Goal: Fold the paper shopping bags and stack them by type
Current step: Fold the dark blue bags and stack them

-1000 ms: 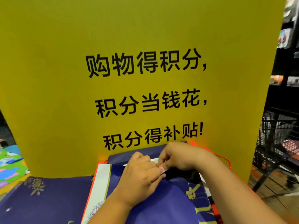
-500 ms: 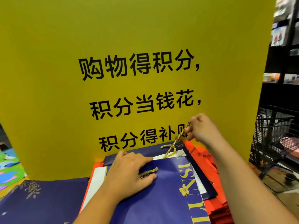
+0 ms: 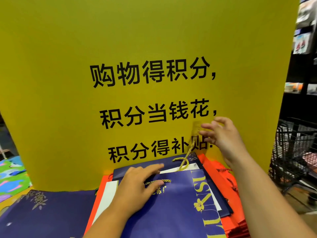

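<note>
A: Risk?
B: The top navy bag point(image 3: 171, 203), lower centre, could skid off the red bags point(image 3: 229, 186) if the flat, pressing left hand point(image 3: 137, 188) eases. A hard pull could tear out the raised gold cord point(image 3: 187, 155). The right hand point(image 3: 221, 133), centre right, is blurred, so I can't tell its grip.
A: Counts?
B: Navy bags point(image 3: 42, 212) three, red pile uncountable, hands two, cords two.

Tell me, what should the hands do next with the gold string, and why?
Probably lay the gold string down flat on the blue bag. It stands up toward the raised right hand, while the left hand presses the bag flat; a flat string should let bags stack neatly.
</note>
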Available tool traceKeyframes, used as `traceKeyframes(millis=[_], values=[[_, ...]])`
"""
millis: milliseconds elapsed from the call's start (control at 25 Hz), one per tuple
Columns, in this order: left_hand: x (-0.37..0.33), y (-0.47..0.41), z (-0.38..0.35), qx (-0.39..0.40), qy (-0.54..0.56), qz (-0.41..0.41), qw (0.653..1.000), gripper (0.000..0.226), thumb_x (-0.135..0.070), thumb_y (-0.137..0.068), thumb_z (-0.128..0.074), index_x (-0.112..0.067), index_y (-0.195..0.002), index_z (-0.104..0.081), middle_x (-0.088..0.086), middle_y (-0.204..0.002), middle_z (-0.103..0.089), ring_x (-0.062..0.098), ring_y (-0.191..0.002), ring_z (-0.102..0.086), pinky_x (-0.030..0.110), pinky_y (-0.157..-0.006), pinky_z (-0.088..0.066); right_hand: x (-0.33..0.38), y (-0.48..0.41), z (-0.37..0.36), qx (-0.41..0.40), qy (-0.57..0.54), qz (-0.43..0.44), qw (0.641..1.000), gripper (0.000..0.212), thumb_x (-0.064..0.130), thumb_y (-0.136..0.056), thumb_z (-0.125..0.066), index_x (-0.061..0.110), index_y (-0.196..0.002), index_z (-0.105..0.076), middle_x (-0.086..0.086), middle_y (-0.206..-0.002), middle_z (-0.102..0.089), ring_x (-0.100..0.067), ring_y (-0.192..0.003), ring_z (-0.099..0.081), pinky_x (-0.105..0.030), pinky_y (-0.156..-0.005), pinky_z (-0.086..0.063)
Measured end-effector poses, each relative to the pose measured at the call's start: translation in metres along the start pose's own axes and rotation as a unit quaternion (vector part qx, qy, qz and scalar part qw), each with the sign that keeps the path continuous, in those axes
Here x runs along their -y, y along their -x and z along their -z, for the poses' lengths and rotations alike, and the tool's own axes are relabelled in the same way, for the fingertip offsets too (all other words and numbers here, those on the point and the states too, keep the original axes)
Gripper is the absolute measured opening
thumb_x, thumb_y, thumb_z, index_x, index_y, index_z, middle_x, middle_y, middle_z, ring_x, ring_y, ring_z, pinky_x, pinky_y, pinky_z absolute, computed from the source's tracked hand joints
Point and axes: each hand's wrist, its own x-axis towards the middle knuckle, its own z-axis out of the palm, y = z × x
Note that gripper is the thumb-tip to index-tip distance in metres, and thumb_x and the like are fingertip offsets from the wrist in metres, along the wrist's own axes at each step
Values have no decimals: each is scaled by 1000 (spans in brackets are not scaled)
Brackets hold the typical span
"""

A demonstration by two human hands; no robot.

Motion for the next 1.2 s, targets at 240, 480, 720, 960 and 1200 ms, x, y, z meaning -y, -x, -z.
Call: traceKeyframes(millis=[240,480,720,960,1200], values=[[3,-2,-7,-43,35,-10,998,21,-39,-98,-44,-32,-86,-60,-26,-98,-53,2,-104,-46,17,-88,-35,0,14,-9,401,396,-59,824,19,41,-90,-69,27,-103,-71,3,-99,-75,-11,-86,-68,-28,-78,-54],[3,-9,25,-176,558,278,762,49,-45,-93,-54,-20,-51,-52,2,-48,-40,20,-53,-44,35,-64,-40,-11,16,-24,411,482,-46,772,28,47,-83,-77,27,-101,-70,11,-94,-70,-8,-90,-66,-25,-74,-50],[18,-7,42,-273,776,234,518,40,-16,-48,-93,-17,-63,-56,-6,-56,-48,10,-58,-54,20,-49,-44,-6,19,-25,422,485,-55,764,26,47,-89,-69,26,-103,-71,7,-101,-72,-13,-97,-66,-33,-87,-53],[-2,-12,68,-280,799,159,508,14,-24,-65,-75,-17,-57,-65,-7,-75,-70,16,-92,-67,32,-86,-40,0,21,-19,410,438,-80,796,25,42,-93,-67,17,-94,-64,-7,-88,-74,-22,-76,-69,-35,-64,-57],[-17,-34,99,-266,773,142,558,26,-30,-78,-59,-21,-56,-47,3,-96,-73,20,-93,-60,33,-77,-38,25,32,5,416,201,-115,879,16,24,-90,-73,13,-91,-62,-7,-73,-69,-14,-58,-64,-23,-49,-49]])
